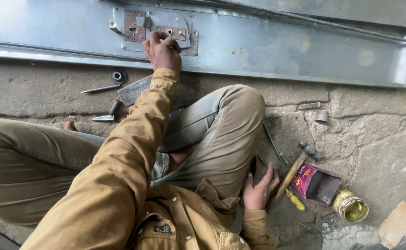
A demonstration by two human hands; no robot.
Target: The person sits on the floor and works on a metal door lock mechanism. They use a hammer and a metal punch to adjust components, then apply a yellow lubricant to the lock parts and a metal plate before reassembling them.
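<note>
My left hand [162, 51] reaches up to a rusty latch plate [171, 33] fixed on a grey sheet-metal door panel [268, 46] lying on the floor. Its fingers are curled, pinching a small round metal fastener [169, 31] on that plate. A second rusty plate [133, 25] sits just to the left. My right hand [258, 189] rests low by my knee with fingers spread and nothing in it. It lies beside the wooden handle of a hammer [290, 177].
Beside the hammer lie a yellow-handled screwdriver [295, 200], a red packet [315, 183], an open tin [350, 207] and a thin rod [272, 143]. At the left, a black ring [117, 75], a punch [100, 89], a chisel [108, 114] and a flat metal piece [136, 89].
</note>
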